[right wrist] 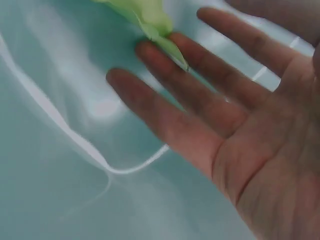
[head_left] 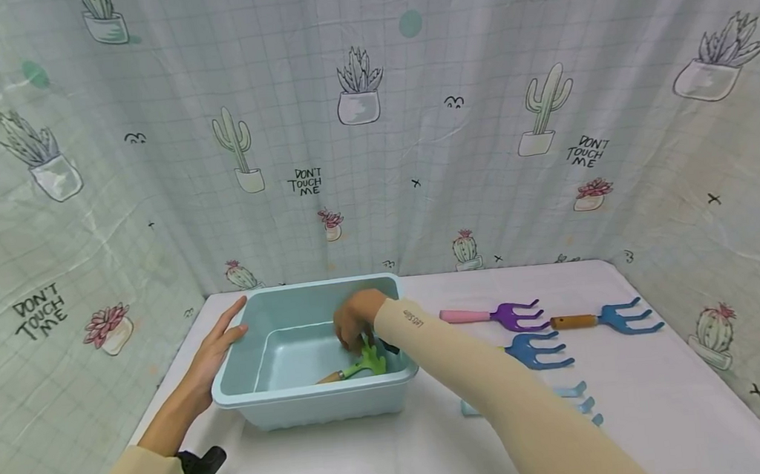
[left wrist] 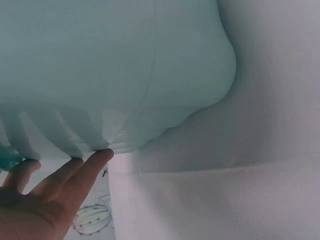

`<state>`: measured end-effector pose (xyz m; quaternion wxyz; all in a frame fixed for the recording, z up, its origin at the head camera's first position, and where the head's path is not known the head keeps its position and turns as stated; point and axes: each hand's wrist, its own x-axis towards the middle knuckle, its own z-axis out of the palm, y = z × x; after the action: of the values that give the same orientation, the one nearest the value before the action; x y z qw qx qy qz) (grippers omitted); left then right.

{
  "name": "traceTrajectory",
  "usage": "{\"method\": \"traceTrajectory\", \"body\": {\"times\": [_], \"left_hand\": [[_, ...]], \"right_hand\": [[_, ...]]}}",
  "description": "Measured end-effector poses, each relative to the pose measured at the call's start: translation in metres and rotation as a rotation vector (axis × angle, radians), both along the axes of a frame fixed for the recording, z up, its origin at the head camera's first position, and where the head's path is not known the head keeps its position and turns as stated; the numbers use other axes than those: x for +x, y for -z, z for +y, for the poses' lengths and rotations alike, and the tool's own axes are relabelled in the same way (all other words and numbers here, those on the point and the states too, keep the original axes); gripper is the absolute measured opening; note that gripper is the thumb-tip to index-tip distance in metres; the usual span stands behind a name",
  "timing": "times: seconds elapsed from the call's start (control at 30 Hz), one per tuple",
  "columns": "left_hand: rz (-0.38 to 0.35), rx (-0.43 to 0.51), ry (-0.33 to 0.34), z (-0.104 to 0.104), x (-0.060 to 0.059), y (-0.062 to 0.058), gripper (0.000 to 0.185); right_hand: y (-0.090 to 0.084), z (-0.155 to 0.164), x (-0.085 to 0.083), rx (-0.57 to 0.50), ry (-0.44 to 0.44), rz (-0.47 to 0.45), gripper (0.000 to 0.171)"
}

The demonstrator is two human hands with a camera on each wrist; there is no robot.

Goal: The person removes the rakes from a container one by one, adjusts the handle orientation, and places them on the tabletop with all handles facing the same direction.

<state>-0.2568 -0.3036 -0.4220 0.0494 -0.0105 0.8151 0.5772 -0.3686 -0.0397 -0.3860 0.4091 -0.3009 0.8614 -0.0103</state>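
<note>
A light blue plastic tub (head_left: 279, 401) stands on the white table. My left hand (head_left: 217, 346) rests flat against the tub's left outer wall (left wrist: 115, 75), fingers (left wrist: 85, 170) straight. My right hand (head_left: 354, 319) reaches inside the tub with fingers (right wrist: 165, 115) spread and holding nothing. A green hand rake (head_left: 363, 363) with a wooden handle lies on the tub's floor just under that hand; its green prongs (right wrist: 150, 20) lie by my fingertips.
On the table right of the tub lie a purple rake with pink handle (head_left: 493, 316), a blue rake with wooden handle (head_left: 607, 318), a blue rake head (head_left: 536, 350) and a pale blue one (head_left: 577, 400) partly behind my forearm. A cactus-print curtain (head_left: 371, 119) surrounds the table.
</note>
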Motion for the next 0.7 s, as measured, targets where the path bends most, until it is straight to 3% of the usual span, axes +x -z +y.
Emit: {"method": "traceTrajectory", "body": {"times": [0.13,0.3,0.47,0.6,0.7], "left_hand": [[-0.004,0.007,0.001,0.0007,-0.0003,-0.0008,0.064],[-0.008,0.008,-0.002,0.0016,-0.0007,-0.0006,0.064],[-0.001,0.004,0.002,0.0017,-0.0015,-0.0005,0.065],[-0.003,0.009,0.001,0.0013,-0.0015,-0.0017,0.065],[-0.004,0.011,0.0,0.001,-0.0009,-0.0022,0.066]], "right_hand": [[-0.0001,-0.0026,0.0004,0.068,0.004,0.053,0.02],[0.0035,-0.0066,0.0006,0.141,-0.058,0.139,0.014],[0.009,-0.0059,0.002,0.111,-0.028,0.14,0.015],[0.008,-0.0048,0.0052,0.089,0.013,0.11,0.021],[0.0044,-0.0057,0.0062,0.147,-0.024,0.128,0.034]]}}
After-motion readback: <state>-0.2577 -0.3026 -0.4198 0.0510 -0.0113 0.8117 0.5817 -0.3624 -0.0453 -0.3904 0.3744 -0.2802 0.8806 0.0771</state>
